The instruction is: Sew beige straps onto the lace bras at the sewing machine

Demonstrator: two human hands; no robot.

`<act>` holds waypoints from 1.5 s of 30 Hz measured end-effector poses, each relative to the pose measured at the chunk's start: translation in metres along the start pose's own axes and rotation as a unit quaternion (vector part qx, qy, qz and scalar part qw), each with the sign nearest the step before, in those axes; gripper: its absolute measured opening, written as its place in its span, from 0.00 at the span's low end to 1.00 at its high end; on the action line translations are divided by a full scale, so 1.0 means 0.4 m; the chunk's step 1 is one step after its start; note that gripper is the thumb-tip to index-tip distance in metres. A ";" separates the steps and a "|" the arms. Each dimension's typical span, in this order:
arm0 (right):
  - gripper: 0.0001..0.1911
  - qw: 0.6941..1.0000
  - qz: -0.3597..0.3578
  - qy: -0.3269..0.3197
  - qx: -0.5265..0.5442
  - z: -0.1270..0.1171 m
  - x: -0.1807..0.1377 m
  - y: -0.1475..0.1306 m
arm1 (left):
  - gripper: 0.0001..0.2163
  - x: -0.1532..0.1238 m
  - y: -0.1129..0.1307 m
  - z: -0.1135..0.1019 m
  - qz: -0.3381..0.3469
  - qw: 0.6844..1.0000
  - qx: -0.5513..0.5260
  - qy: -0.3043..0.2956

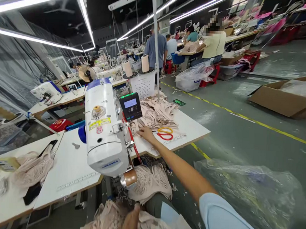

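Observation:
My right hand stretches over the white table, its fingers drawn together at the edge of a small beige fabric piece beside the sewing machine. Just right of it lie scissors with red and yellow handles. A heap of beige fabric strips covers the table behind the hand. Low in the view, my left hand is closed on beige lace fabric over my lap; its fingers are partly hidden. More lace fabric hangs over my knee below the machine.
The white sewing machine with its control panel stands left of my right arm. A thread stand pole rises behind. Plastic sheeting and a cardboard box are on the floor at right. Several people sit or stand farther back.

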State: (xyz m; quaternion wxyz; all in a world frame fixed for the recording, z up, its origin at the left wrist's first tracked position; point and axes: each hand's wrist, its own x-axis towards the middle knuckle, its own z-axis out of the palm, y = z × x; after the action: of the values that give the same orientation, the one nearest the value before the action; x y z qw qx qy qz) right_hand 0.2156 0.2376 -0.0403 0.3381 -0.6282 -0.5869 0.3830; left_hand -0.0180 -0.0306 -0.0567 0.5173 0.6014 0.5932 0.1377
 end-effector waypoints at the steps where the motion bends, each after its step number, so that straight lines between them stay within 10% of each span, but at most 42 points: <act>1: 0.14 0.999 -0.002 -0.024 0.036 0.009 -0.034 0.017 | 0.30 0.005 -0.006 -0.002 -0.016 1.000 -0.016 0.018; 6: 0.19 0.968 0.011 -0.173 0.183 0.059 -0.316 0.108 | 0.29 0.028 -0.002 -0.004 -0.043 0.988 -0.101 0.111; 11: 0.21 0.888 -0.046 -0.313 0.335 0.037 -0.562 0.134 | 0.26 0.027 0.009 -0.003 -0.008 0.987 -0.137 0.082; 14: 0.14 0.912 -0.131 -0.303 0.242 0.031 -0.617 0.110 | 0.26 0.015 0.006 0.009 0.002 0.988 -0.147 0.052; 24: 0.11 0.951 -0.218 -0.204 0.076 0.120 -0.654 0.051 | 0.25 -0.018 0.002 0.023 0.031 0.994 -0.104 0.030; 30: 0.10 0.955 -0.066 -0.186 0.222 0.122 -0.642 0.046 | 0.19 -0.018 0.003 0.016 0.165 0.975 -0.138 -0.052; 38: 0.15 0.928 0.049 -0.164 0.331 0.101 -0.599 0.034 | 0.11 0.002 -0.011 0.092 0.205 0.959 -0.101 0.169; 45: 0.14 0.924 0.037 -0.146 0.352 0.061 -0.486 0.013 | 0.16 0.004 0.067 -0.032 0.384 0.890 0.139 0.204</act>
State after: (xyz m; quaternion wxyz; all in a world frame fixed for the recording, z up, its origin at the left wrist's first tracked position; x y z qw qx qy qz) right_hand 0.1933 0.0430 -0.0401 0.4336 -0.4271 -0.4339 0.6643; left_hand -0.0124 -0.0169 -0.0308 0.2029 0.8069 0.4211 0.3612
